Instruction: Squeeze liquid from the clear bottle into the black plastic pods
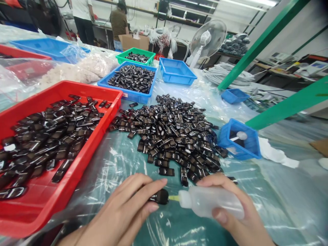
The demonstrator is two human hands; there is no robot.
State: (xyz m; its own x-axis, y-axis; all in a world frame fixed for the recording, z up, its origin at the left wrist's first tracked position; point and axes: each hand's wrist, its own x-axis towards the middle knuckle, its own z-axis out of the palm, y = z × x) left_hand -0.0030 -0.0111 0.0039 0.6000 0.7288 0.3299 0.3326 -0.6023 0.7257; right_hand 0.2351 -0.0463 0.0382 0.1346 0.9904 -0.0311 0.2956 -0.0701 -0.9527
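Note:
Between the thumb and fingers of my left hand (125, 203) is a small glossy black plastic piece (162, 197), its rounded end pointing right. My right hand (238, 205) grips a translucent white squeeze bottle (211, 201), tilted onto its side. The bottle's thin yellowish tip (174, 197) meets or nearly meets the end of the black piece; whether they touch I cannot tell. Just beyond both hands spreads a large heap of similar black pieces (176, 133) on the plastic-covered green table (112, 160).
A red tray (99, 150) of black pieces stands at left. Behind the heap are a filled blue tray (143, 98), a green tray (151, 58) and another blue tray (178, 77). At right, a small blue bin (241, 150) sits by a green post (289, 107). Two people work in the background.

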